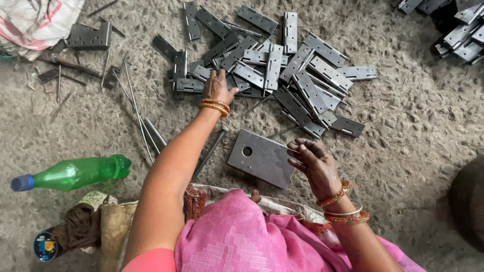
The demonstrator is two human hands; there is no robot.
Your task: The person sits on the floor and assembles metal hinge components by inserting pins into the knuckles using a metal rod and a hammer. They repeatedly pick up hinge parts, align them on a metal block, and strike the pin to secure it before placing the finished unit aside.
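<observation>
1. The left hand (218, 86) reaches far forward into a heap of grey metal hinges (282, 75) spread over the rough concrete floor (413, 126). Its fingers are buried among the near-left leaves of the heap, so I cannot tell whether they are gripping one or only touching
2. The right hand (315, 163) hovers close to the body, fingers loosely curled and open, holding nothing. Its fingertips sit just at the right edge of a flat steel plate (262, 157) with one round hole near its upper left corner
3. That plate lies flat on the floor directly in front of the person, between the two forearms and just below the hinge heap
4. Thin metal rods (135, 108) lie scattered to the left of the left arm, some crossing each other
5. A green plastic bottle (75, 174) with a blue cap lies on its side at the lower left, well apart from both hands
6. A second cluster of hinges (461, 25) shows at the upper right corner
7. Pink cloth (237, 236) covers the person's lap at the bottom edge
</observation>
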